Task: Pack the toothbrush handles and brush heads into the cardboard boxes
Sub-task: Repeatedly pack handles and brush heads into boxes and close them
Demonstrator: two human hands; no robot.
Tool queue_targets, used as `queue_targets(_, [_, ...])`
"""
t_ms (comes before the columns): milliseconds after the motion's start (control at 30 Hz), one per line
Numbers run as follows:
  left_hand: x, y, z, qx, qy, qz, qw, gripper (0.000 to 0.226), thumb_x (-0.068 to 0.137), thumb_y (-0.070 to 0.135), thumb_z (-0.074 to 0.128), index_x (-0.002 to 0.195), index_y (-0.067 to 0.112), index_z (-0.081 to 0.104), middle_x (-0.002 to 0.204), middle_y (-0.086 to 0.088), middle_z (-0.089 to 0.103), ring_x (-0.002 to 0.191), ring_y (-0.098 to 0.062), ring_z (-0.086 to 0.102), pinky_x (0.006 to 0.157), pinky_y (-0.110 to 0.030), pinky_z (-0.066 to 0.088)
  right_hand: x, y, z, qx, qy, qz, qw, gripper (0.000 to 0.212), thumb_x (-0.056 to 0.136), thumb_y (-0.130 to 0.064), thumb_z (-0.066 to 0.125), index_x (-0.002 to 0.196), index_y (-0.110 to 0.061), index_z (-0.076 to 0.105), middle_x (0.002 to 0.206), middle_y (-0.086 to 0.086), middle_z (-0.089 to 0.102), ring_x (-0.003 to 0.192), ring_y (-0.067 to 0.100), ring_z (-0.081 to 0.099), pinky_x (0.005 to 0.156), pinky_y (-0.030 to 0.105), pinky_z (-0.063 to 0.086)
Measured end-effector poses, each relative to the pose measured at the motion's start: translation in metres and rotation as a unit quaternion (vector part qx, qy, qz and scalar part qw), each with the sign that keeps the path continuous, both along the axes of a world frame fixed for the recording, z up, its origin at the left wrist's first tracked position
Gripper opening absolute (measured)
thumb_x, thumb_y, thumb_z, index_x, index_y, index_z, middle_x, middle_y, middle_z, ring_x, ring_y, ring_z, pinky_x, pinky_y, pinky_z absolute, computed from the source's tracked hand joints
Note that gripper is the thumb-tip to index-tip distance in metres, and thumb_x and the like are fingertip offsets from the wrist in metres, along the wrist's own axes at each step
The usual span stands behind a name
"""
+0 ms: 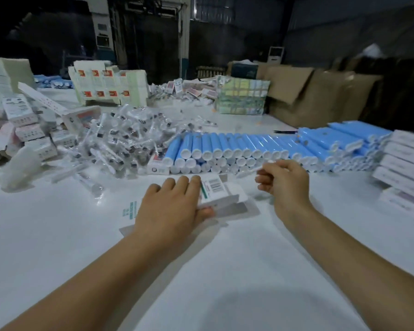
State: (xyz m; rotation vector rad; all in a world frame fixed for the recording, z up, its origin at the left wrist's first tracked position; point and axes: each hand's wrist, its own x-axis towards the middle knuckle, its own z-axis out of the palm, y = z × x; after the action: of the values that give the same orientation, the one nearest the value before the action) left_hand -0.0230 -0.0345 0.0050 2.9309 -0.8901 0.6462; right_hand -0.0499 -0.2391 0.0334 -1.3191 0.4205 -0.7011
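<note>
At the frame's centre, a small white cardboard box with a barcode label [216,190] is held on the white desk [225,271] by the left hand [170,206], thumb under, fingers over. Right of it, a thin clear-wrapped brush head [253,168] is pinched by the right hand [285,181], before stacked blue-and-white tubes [237,146].

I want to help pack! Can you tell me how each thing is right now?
Left hand: holds the small box.
Small box: lies on the table, end flap open.
Right hand: fingers curled, pinching a wrapped brush head.
Blue handles: stacked lying down in rows.
Wrapped brush heads: loose pile.
Brown cartons: open.
</note>
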Motion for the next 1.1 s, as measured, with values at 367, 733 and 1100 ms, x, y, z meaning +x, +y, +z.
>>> queue_targets(367, [-0.008, -0.01, -0.003, -0.01, -0.044, 0.021, 0.999, 0.079, 0.082, 0.065, 0.024, 0.136, 0.011, 0.046, 0.116, -0.005, 0.06, 0.101, -0.029, 0.055, 0.079, -0.04, 0.039, 0.001, 0.048, -0.029, -0.166, 0.088, 0.085, 0.979, 0.012, 0.083, -0.038, 0.066, 0.08, -0.027, 0.066, 0.103, 0.004, 0.068, 0.099, 0.021, 0.064, 0.089, 0.039, 0.05])
queue_targets(733, [0.006, -0.001, -0.001, -0.024, -0.051, 0.068, 0.996, 0.087, 0.079, 0.07, 0.008, 0.14, 0.015, 0.037, 0.123, -0.002, 0.054, 0.106, -0.028, 0.052, 0.079, -0.038, 0.036, -0.015, 0.046, -0.019, -0.202, 0.021, 0.053, 0.978, 0.018, 0.089, -0.016, 0.061, 0.076, -0.028, 0.062, 0.075, -0.01, 0.063, 0.071, 0.007, 0.056, 0.072, 0.025, 0.046])
queue_targets(1100, [0.007, -0.003, -0.004, -0.03, -0.064, 0.078, 0.994, 0.081, 0.082, 0.069, 0.014, 0.141, 0.016, 0.032, 0.124, 0.0, 0.051, 0.109, -0.025, 0.049, 0.079, -0.036, 0.033, -0.013, 0.053, -0.023, -0.177, 0.022, 0.066, 0.982, 0.022, 0.083, -0.008, 0.066, 0.1, -0.022, 0.072, 0.075, -0.018, 0.068, 0.087, 0.009, 0.065, 0.093, 0.039, 0.051])
